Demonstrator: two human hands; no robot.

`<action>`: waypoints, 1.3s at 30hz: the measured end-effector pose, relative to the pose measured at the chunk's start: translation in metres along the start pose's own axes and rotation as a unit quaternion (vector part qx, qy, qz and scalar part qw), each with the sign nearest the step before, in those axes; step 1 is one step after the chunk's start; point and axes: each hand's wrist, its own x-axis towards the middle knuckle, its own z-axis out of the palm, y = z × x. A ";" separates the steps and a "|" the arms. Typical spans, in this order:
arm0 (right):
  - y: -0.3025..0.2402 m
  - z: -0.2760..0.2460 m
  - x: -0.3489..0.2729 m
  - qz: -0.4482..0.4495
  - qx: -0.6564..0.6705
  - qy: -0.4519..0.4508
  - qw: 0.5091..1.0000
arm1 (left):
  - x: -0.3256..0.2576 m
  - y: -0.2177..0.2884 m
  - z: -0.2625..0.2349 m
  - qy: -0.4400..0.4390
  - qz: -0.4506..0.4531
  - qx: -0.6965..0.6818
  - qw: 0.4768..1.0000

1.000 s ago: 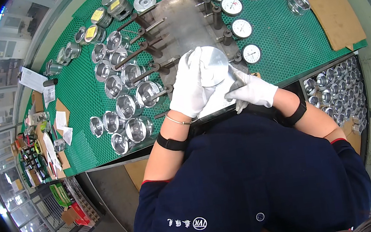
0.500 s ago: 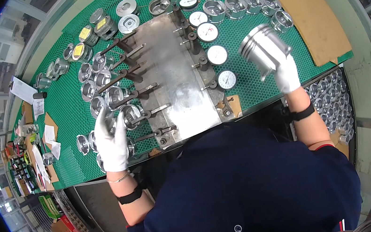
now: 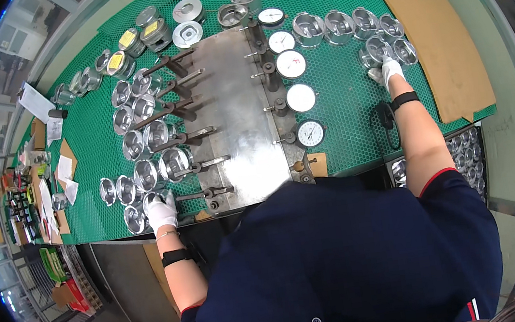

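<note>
My right hand (image 3: 392,71), in a white glove, grips a silver piston (image 3: 377,47) on the green mat, beside the row of pistons at the right. My left hand (image 3: 162,214), also gloved, is closed around another piston (image 3: 152,199) at the near end of the left cluster. The fingers partly hide that piston. Between my hands stands a shiny metal plate fixture (image 3: 243,143) with clamp-like arms along its left side and several round dial gauges (image 3: 300,97) along its right.
A brown cardboard sheet (image 3: 448,62) lies along the right edge of the green mat (image 3: 351,121). Pistons with yellow labels (image 3: 155,30) stand at the back left. Papers (image 3: 65,171) lie at the far left. More pistons (image 3: 464,155) sit low at the right.
My right hand has moved up and away from me, bringing the piston down from the air to the right-hand row. My left hand has moved lower, to a piston nearer the front edge.
</note>
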 end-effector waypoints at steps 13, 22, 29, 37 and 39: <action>0.002 0.053 -0.305 -0.257 -0.119 -0.340 0.897 | -0.080 0.036 -0.156 -0.102 -0.038 -0.621 0.776; 0.080 0.122 -0.425 -0.337 -0.101 -0.575 0.739 | -0.099 0.124 -0.158 -0.372 0.094 -0.733 0.561; 0.070 0.107 -0.395 -0.548 -0.417 -0.381 0.617 | -0.081 0.134 -0.123 -0.143 0.336 -0.387 0.847; 0.083 0.111 -0.393 -0.655 -0.374 -0.309 0.579 | -0.067 0.173 -0.104 0.046 0.523 -0.278 0.805; 0.084 0.095 -0.401 -0.498 -0.396 -0.353 0.686 | -0.064 0.172 -0.089 0.077 0.506 -0.246 0.823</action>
